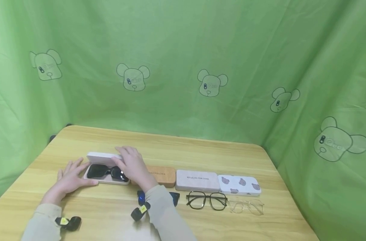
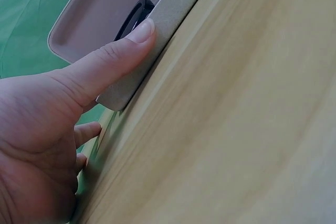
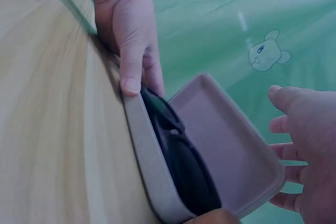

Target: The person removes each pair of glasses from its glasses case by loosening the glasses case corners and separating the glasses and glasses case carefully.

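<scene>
An opened glasses case with a pale lining stands at the left of the table, its lid raised at the back. Black sunglasses lie inside it. My left hand holds the case's left end, thumb on the front wall and the other fingers spread round the side and back. At the lid's right end is my right hand, its fingers extended behind the lid; whether they touch it is unclear. The right forearm partly covers an orange case and dark blue-lensed sunglasses.
To the right, a closed pale case and a white bear-print case continue the row. In front lie black-framed glasses and clear thin-framed glasses. A green curtain surrounds the wooden table.
</scene>
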A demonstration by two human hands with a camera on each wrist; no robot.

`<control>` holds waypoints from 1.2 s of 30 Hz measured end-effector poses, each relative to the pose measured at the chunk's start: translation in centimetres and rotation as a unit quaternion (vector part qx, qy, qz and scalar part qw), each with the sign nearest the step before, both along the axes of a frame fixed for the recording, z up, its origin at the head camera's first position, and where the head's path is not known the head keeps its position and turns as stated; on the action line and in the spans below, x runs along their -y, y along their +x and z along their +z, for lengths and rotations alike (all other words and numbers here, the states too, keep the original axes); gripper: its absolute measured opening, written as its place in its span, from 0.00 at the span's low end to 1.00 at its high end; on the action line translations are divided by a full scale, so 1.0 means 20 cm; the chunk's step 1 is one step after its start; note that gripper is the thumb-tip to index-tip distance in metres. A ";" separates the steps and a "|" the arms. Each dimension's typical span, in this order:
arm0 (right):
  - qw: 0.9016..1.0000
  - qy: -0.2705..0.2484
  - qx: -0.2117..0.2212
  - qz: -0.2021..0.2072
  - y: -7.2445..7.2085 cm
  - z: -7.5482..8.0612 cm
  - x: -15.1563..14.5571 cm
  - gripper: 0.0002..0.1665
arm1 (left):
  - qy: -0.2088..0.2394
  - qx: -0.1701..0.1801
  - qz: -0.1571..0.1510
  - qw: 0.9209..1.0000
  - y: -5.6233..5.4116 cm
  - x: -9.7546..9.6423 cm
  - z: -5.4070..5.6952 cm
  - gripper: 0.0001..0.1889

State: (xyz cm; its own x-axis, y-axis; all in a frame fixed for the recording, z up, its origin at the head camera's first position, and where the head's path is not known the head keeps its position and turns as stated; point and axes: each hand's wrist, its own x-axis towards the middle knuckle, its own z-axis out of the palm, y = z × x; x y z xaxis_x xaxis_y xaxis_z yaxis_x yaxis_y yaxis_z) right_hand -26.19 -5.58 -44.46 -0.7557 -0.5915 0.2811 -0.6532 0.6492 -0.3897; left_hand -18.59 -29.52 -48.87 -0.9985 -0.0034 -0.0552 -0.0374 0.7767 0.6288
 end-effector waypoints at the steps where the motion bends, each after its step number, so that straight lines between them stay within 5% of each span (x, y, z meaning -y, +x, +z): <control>1: 1.000 -0.004 -0.003 0.001 0.00 0.01 0.00 0.32 | -0.001 0.000 0.000 1.000 0.00 0.00 0.00 0.54; 11: 0.997 -0.049 -0.057 0.010 0.06 0.11 -0.01 0.28 | 0.001 0.002 0.000 1.000 0.00 0.00 0.01 0.53; 23: 0.976 -0.104 -0.185 0.046 0.14 0.16 0.02 0.20 | -0.002 0.007 0.000 1.000 0.00 0.00 0.01 0.53; 28: 0.977 -0.065 -0.192 0.060 0.18 0.14 0.05 0.18 | -0.001 0.006 -0.003 1.000 0.00 0.00 0.02 0.53; 36: 0.988 0.015 -0.139 0.065 0.21 0.09 0.09 0.21 | 0.005 0.009 -0.004 1.000 0.01 0.00 0.01 0.54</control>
